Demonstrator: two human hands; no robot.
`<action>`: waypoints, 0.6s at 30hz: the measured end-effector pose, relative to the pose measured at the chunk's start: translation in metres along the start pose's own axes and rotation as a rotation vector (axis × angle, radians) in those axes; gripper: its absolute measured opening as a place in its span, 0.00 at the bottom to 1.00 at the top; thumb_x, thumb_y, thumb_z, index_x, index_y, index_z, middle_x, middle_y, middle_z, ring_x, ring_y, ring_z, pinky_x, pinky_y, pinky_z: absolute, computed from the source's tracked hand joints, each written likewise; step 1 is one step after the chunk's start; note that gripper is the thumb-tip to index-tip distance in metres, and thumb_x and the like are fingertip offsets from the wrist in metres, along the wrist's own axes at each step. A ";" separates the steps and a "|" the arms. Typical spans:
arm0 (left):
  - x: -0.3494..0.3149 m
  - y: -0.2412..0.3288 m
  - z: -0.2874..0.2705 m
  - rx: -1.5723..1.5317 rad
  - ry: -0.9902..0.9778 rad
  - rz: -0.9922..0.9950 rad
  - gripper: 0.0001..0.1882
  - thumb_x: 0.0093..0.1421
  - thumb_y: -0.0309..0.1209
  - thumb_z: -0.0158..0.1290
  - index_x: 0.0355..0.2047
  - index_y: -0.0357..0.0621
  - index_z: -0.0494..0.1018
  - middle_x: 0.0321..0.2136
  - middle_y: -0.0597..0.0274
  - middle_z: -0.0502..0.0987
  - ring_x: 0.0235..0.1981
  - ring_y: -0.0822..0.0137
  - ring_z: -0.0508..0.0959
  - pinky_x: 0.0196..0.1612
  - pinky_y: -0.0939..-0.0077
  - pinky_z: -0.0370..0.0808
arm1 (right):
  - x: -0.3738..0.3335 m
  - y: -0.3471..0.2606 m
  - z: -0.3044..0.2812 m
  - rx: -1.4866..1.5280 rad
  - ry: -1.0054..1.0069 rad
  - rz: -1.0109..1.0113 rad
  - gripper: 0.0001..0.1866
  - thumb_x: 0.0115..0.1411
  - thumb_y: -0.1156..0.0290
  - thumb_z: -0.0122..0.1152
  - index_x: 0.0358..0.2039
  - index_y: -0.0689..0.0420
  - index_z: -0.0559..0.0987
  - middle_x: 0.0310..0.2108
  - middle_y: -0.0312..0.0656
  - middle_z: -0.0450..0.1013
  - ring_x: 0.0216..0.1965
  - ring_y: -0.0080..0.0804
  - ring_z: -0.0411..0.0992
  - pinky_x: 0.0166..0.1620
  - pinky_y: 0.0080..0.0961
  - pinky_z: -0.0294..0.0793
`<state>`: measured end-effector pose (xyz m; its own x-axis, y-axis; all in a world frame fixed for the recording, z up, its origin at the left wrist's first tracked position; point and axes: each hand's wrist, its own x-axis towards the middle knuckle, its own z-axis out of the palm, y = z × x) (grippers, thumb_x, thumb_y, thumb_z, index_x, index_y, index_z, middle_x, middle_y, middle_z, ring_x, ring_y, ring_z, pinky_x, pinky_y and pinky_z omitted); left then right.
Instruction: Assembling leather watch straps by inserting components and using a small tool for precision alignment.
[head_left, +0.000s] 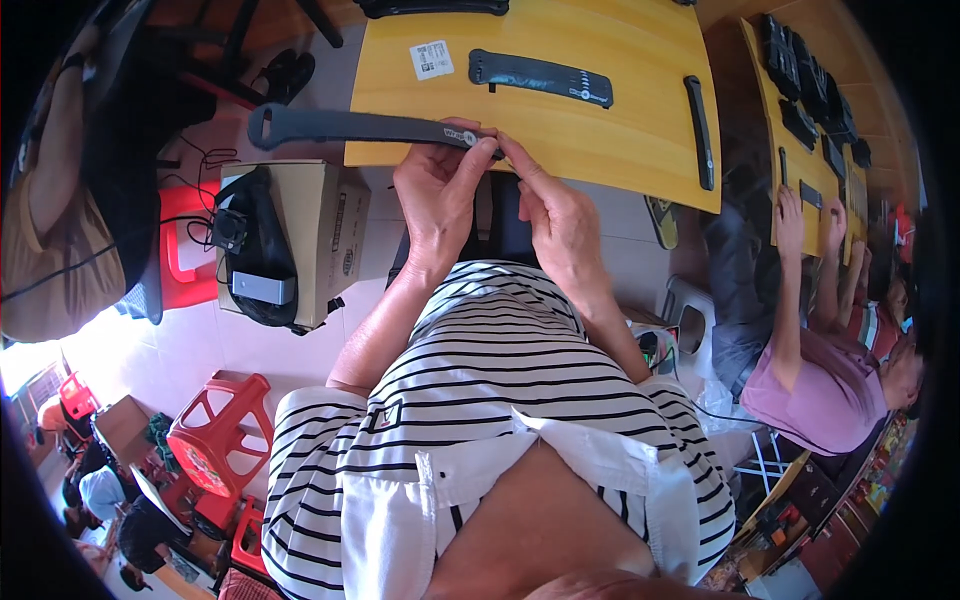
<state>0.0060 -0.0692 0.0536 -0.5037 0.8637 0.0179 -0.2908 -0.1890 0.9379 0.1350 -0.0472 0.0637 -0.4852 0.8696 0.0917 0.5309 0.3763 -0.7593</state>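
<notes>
A long dark strap (350, 127) with a slot in its rounded far-left end is held out level over the near edge of the yellow table (620, 150). My left hand (437, 205) grips it near its right end, thumb on top beside a pale printed patch. At that same end the fingertips of my right hand (560, 222) pinch the strap's tip. Beyond my hands a flat bundle of dark straps (540, 78) lies on the table. Another narrow dark strap (700, 133) lies along the table's right side. A white label card (432, 61) sits left of the bundle.
Left of me stands a cardboard box (315, 220) carrying a black bag (262, 220) and a small grey device (263, 287). A red stool (222, 430) is behind it. At right, people sit at another table (760, 95) with piles of dark straps.
</notes>
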 end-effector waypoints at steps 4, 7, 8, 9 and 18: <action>0.000 0.003 0.006 -0.181 0.068 -0.078 0.11 0.55 0.22 0.54 0.37 0.34 0.67 0.32 0.57 0.75 0.34 0.72 0.76 0.37 0.80 0.77 | -0.003 -0.002 0.012 -0.061 0.166 -0.044 0.30 0.51 0.84 0.52 0.55 0.43 0.68 0.24 0.43 0.71 0.25 0.39 0.72 0.29 0.33 0.71; 0.001 -0.003 0.005 -0.265 0.091 -0.145 0.11 0.53 0.20 0.55 0.36 0.35 0.66 0.33 0.55 0.74 0.34 0.70 0.76 0.38 0.79 0.77 | -0.003 0.002 0.016 -0.116 0.248 -0.101 0.30 0.51 0.83 0.53 0.54 0.44 0.69 0.22 0.41 0.69 0.23 0.38 0.71 0.27 0.33 0.70; 0.002 -0.005 0.004 -0.276 0.096 -0.156 0.11 0.53 0.20 0.55 0.35 0.36 0.66 0.34 0.54 0.74 0.34 0.69 0.76 0.39 0.78 0.78 | -0.002 0.004 0.016 -0.139 0.273 -0.128 0.30 0.51 0.83 0.53 0.54 0.44 0.69 0.20 0.40 0.68 0.22 0.37 0.70 0.27 0.33 0.70; 0.002 -0.005 0.003 -0.277 0.095 -0.156 0.11 0.53 0.20 0.55 0.35 0.36 0.66 0.34 0.54 0.74 0.34 0.69 0.76 0.39 0.78 0.78 | -0.002 0.004 0.015 -0.139 0.273 -0.128 0.30 0.51 0.83 0.53 0.54 0.44 0.69 0.20 0.40 0.68 0.22 0.37 0.70 0.27 0.33 0.70; 0.000 -0.014 0.009 -0.317 0.107 -0.139 0.11 0.54 0.18 0.53 0.34 0.39 0.64 0.36 0.52 0.73 0.39 0.65 0.76 0.43 0.74 0.77 | 0.000 0.008 0.025 0.047 0.275 -0.063 0.29 0.51 0.84 0.52 0.53 0.45 0.70 0.20 0.42 0.68 0.23 0.36 0.71 0.28 0.31 0.71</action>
<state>0.0172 -0.0624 0.0431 -0.5187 0.8409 -0.1546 -0.5920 -0.2228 0.7745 0.1220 -0.0520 0.0419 -0.3065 0.9012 0.3064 0.4699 0.4232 -0.7746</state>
